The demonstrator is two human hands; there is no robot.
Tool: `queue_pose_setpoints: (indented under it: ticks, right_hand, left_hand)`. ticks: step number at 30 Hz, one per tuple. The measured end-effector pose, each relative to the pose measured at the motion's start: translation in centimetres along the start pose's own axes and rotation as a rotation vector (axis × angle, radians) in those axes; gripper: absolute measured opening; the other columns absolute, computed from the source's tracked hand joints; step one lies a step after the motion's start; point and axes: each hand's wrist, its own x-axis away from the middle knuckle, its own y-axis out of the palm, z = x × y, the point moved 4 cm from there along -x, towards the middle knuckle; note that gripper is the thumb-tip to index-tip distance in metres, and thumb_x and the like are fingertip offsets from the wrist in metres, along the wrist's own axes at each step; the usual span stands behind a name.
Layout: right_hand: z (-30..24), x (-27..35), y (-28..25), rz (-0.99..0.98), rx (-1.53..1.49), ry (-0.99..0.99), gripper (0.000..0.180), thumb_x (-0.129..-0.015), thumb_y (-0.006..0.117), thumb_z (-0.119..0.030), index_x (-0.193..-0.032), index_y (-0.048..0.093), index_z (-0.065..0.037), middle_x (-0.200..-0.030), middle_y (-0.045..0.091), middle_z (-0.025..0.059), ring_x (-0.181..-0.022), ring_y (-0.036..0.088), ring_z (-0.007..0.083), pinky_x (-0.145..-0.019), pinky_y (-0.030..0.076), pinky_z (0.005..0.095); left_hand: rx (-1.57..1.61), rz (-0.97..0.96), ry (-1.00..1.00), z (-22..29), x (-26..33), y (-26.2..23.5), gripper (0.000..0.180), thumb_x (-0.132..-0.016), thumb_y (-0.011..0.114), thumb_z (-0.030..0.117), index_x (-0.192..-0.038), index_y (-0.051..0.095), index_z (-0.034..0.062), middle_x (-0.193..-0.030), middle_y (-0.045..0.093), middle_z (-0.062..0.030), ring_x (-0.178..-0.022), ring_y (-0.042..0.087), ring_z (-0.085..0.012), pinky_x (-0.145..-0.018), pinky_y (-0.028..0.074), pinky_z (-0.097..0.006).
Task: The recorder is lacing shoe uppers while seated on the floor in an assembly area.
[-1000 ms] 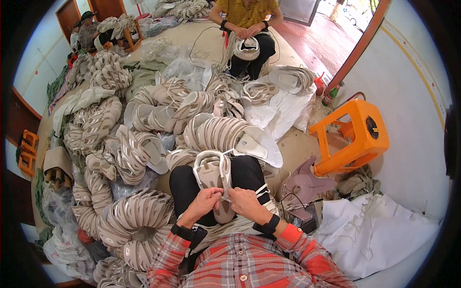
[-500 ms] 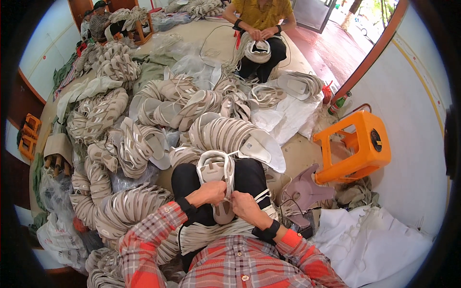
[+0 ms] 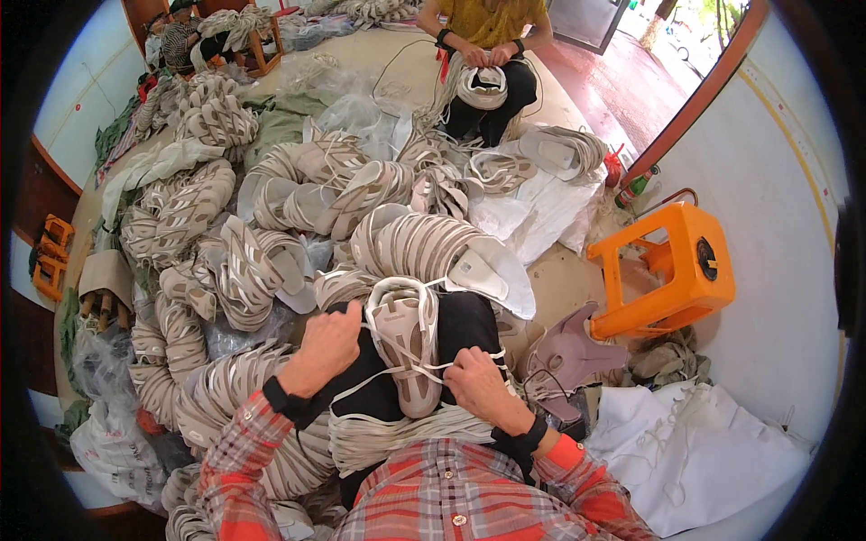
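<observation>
A beige and white shoe upper (image 3: pixel 403 326) rests between my thighs, its toe toward me, with a pale shoelace (image 3: pixel 368 389) crossing its front. To the left of the upper, my left hand (image 3: pixel 327 348) is closed and raised, with a strand of the lace apparently in its grip. My right hand (image 3: pixel 476 383) pinches the lace just right of the upper, fingers closed. A loop of lace runs over my right thigh beside that hand. Across my lap, against my shirt, lies a thick bundle of pale laces (image 3: pixel 406 440).
Curved stacks of nested uppers (image 3: pixel 433 248) lie ahead and along my left. An orange stool (image 3: pixel 677 261) lies tipped on the right, near a mauve piece (image 3: pixel 568 347) and white cloth (image 3: pixel 686 460). A co-worker (image 3: pixel 487 54) sits ahead, handling another upper.
My hands have moved apart from the middle of the upper. The left went up and left, the right slightly right. The upper's front and the crossing lace now show.
</observation>
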Motion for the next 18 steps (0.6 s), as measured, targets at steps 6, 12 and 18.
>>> queue_pose_setpoints:
  ticks: [6, 12, 18]
  right_hand:
    - [-0.3, -0.6, 2.1, -0.141, 0.113, 0.047, 0.011, -0.071, 0.066, -0.018, -0.074, 0.063, -0.008, -0.075, 0.047, 0.008, -0.079, 0.049, 0.0246, -0.066, 0.039, 0.0364]
    - [0.5, -1.3, 1.1, -0.367, -0.275, 0.244, 0.015, -0.075, 0.056, -0.011, -0.083, 0.055, 0.001, -0.084, 0.052, 0.019, -0.08, 0.055, 0.0381, -0.07, 0.045, 0.045]
    - [0.6, -1.4, 1.3, -0.214, -0.089, 0.294, 0.014, -0.078, 0.052, -0.008, -0.084, 0.049, 0.004, -0.089, 0.05, 0.0236, -0.077, 0.056, 0.0434, -0.068, 0.046, 0.0476]
  left_hand:
    - [1.361, -0.517, -0.475, -1.4, 4.8, 4.2, 0.017, -0.085, 0.054, 0.02, -0.087, 0.048, 0.0047, -0.068, 0.061, -0.0103, -0.045, 0.049, -0.0126, -0.04, 0.038, -0.025]
    - [2.631, -0.632, -0.453, 2.4, 8.4, 6.3, 0.014, -0.087, 0.046, 0.018, -0.083, 0.051, 0.0054, -0.085, 0.06, -0.0141, -0.071, 0.058, -0.023, -0.061, 0.045, -0.031]
    - [2.875, -0.423, -0.394, 4.0, 8.7, 6.9, 0.014, -0.085, 0.046, 0.015, -0.084, 0.053, 0.0033, -0.084, 0.057, -0.0108, -0.076, 0.054, -0.0223, -0.069, 0.044, -0.034]
